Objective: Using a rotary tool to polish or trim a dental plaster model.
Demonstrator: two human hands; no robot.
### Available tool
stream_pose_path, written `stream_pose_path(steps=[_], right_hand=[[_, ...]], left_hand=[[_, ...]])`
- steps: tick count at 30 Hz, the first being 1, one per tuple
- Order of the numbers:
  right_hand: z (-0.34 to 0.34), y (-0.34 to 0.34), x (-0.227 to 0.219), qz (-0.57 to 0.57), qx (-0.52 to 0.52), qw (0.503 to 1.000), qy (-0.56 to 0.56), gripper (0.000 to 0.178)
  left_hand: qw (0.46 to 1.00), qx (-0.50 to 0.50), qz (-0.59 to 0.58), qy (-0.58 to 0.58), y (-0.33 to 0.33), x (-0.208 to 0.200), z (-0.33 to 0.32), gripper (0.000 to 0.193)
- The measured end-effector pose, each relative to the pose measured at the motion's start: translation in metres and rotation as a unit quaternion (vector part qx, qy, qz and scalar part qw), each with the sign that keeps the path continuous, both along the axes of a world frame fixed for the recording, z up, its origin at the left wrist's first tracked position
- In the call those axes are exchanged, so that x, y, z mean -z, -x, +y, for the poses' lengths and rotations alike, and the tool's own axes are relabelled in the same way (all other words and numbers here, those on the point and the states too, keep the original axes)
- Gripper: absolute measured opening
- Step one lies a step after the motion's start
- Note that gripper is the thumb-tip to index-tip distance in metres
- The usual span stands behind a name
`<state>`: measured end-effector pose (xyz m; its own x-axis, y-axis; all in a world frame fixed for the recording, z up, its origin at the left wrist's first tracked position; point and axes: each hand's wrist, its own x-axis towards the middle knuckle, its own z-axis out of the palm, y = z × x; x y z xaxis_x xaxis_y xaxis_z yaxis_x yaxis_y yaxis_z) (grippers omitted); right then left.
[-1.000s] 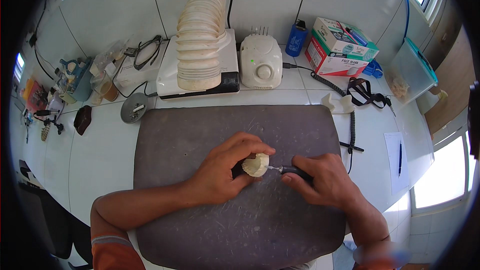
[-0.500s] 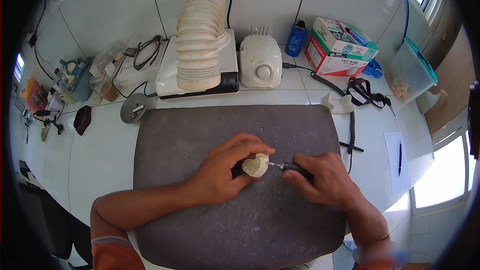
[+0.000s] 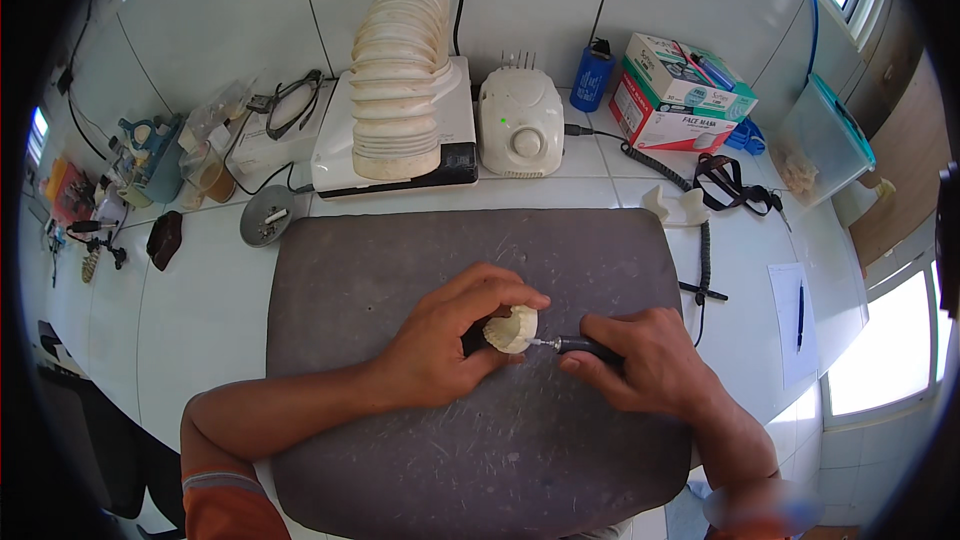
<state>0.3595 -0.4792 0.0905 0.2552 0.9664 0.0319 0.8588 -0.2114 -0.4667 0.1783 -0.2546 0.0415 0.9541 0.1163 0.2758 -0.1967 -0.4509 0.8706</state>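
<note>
Between the thumb and fingers of my left hand (image 3: 450, 340) is a cream-coloured dental cast (image 3: 511, 330), its toothed edge facing left and down. My right hand (image 3: 645, 355) is closed round a black rotary handpiece (image 3: 588, 346). The slim bit of the handpiece points left and meets the lower right side of the cast, as far as I can tell. Both hands are over a dark grey mat (image 3: 400, 460). Part of the cast is hidden by my left fingers.
Behind the mat stand a white box with a ribbed hose (image 3: 400, 90) and a white control unit (image 3: 522, 125). A small grey dish (image 3: 268, 216) sits at the mat's far left corner. To the right are a white handpiece rest (image 3: 675, 207), a coiled cord (image 3: 706, 255) and a paper with a pen (image 3: 800, 318).
The handpiece tip has shifted slightly down along the cast's right side, and my right hand has turned a little with it. My left hand and the cast look nearly the same.
</note>
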Motion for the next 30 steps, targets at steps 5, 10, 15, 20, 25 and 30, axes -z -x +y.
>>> stream_pose_path(steps=[5,10,15,20,25,30], right_hand=[[0.0002,-0.0002,0.0010,-0.009,-0.008,1.000,-0.002,0.048],[0.0007,0.0001,0.0020,0.010,0.013,1.000,-0.020,0.049],[0.0013,-0.0002,0.0014,0.016,0.020,0.999,-0.021,0.049],[0.0008,-0.0009,0.0017,0.014,0.017,1.000,-0.011,0.049],[0.0005,-0.0009,0.0020,0.014,0.011,1.000,-0.013,0.050],[0.0010,-0.0004,0.0020,0.011,0.007,1.000,-0.014,0.049]], left_hand=[[1.000,0.000,-0.003,-0.003,-0.0004,-0.0003,-0.0005,0.060],[1.000,0.000,0.002,0.000,-0.0003,-0.0006,-0.0002,0.060],[1.000,0.003,-0.002,-0.006,-0.0005,0.0001,-0.0002,0.060],[1.000,0.004,-0.005,-0.016,-0.0006,0.0004,0.0003,0.060],[1.000,0.004,-0.007,-0.013,-0.0005,0.0007,0.0003,0.060],[1.000,0.002,-0.005,-0.015,-0.0003,0.0002,0.0002,0.060]])
